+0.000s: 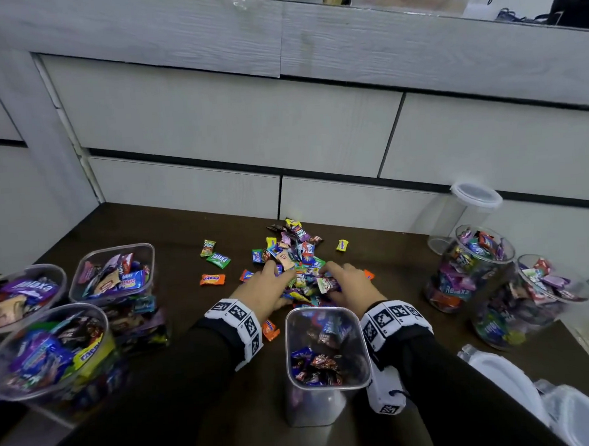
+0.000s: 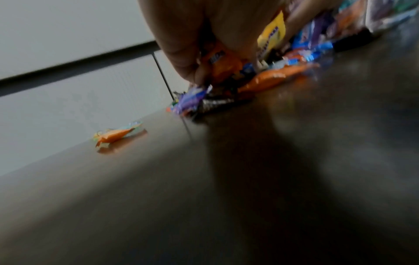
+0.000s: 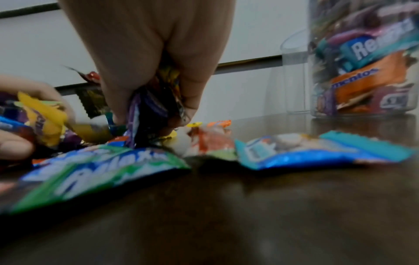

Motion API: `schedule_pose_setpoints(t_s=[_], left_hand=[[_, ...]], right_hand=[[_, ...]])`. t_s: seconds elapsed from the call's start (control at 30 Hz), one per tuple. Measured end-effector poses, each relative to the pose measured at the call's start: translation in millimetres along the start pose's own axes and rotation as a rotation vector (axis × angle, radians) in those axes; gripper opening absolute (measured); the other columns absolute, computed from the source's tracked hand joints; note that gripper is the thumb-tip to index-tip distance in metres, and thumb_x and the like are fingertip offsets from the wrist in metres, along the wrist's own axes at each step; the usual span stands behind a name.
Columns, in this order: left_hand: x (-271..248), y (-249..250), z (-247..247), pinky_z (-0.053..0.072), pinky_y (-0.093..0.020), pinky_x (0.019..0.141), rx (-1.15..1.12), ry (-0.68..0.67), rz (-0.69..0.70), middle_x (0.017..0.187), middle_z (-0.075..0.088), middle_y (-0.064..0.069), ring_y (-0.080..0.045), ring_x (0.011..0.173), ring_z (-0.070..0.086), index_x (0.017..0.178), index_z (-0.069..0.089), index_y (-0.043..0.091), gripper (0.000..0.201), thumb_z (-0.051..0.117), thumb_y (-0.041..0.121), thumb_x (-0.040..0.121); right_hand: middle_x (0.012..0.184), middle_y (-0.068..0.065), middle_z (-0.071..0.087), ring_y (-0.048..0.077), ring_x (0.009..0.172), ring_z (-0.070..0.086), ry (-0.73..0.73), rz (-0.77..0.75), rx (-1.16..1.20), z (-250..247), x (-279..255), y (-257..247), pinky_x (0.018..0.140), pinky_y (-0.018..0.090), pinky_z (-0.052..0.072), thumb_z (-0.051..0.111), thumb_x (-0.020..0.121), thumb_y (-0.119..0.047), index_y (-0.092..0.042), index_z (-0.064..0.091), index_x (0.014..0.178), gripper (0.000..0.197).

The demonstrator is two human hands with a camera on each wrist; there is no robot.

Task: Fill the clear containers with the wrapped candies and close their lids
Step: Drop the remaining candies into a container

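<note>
A heap of wrapped candies (image 1: 296,256) lies in the middle of the dark table (image 1: 184,225). My left hand (image 1: 269,285) and right hand (image 1: 344,283) dig into its near side. The left hand (image 2: 199,53) curls round orange and dark wrappers. Purple and dark wrappers are clutched in my right hand (image 3: 147,71). A clear square container (image 1: 327,361), partly filled and without a lid, stands just in front of my wrists.
Three lidless filled containers (image 1: 111,276) stand at the left, two filled jars (image 1: 473,268) at the right, with an empty lidded jar (image 1: 463,210) behind them. White lids (image 1: 506,382) lie at the near right. Loose candies (image 1: 212,279) are scattered left of the heap. Grey drawers rise behind.
</note>
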State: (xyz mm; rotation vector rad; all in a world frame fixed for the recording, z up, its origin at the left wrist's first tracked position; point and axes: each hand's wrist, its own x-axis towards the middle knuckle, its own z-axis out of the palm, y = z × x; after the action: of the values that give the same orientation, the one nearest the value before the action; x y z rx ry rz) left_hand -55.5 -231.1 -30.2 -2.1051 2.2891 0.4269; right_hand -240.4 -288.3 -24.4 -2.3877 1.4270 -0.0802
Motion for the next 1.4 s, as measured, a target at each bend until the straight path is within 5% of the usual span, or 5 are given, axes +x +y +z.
schedule_pose_setpoints(t_s=[0.2,0.53,0.77,1.03,1.4], left_hand=[[-10,-13,-5,0.042,-0.038,0.098,-0.205,0.023,-0.085,0.134,0.049,-0.013,-0.03,0.122,0.049,0.144,0.038,0.022,0.06,0.054,0.05,0.093],[-33,-14,-12,0.046,-0.033,0.078,-0.386,0.211,-0.205,0.109,0.065,-0.016,-0.029,0.099,0.062,0.138,0.046,0.015,0.052,0.051,0.046,0.097],[-61,-8,-62,0.054,-0.042,0.075,-0.604,0.487,-0.128,0.088,0.069,-0.009,-0.024,0.081,0.067,0.108,0.059,0.013,0.034,0.056,0.044,0.094],[-94,45,-99,0.045,-0.011,0.054,-0.725,0.629,0.124,0.079,0.064,0.009,0.001,0.066,0.063,0.105,0.056,0.025,0.029,0.054,0.05,0.09],[-113,90,-52,0.041,-0.016,0.08,-0.592,0.491,0.271,0.104,0.058,0.007,-0.008,0.096,0.054,0.12,0.054,0.026,0.034,0.054,0.048,0.094]], right_hand=[[0.091,0.006,0.056,0.024,0.092,0.05,-0.011,0.087,0.087,-12,-16,12,0.071,0.028,0.036,0.065,0.086,-0.038,-0.016,0.055,0.106,0.031],[0.095,0.01,0.063,0.021,0.083,0.054,0.058,0.078,0.103,-32,-41,10,0.068,0.025,0.036,0.062,0.09,-0.027,-0.016,0.06,0.088,0.011],[0.082,0.01,0.062,0.021,0.082,0.053,0.166,0.052,0.178,-56,-60,0,0.067,0.027,0.036,0.062,0.089,-0.028,-0.017,0.059,0.08,0.015],[0.078,0.003,0.06,0.021,0.08,0.051,0.225,0.018,0.222,-75,-77,-14,0.071,0.033,0.045,0.061,0.09,-0.027,-0.018,0.062,0.084,0.011],[0.067,-0.006,0.055,0.015,0.07,0.052,0.333,-0.061,0.207,-81,-95,-16,0.063,0.026,0.033,0.064,0.088,-0.025,-0.023,0.056,0.075,0.015]])
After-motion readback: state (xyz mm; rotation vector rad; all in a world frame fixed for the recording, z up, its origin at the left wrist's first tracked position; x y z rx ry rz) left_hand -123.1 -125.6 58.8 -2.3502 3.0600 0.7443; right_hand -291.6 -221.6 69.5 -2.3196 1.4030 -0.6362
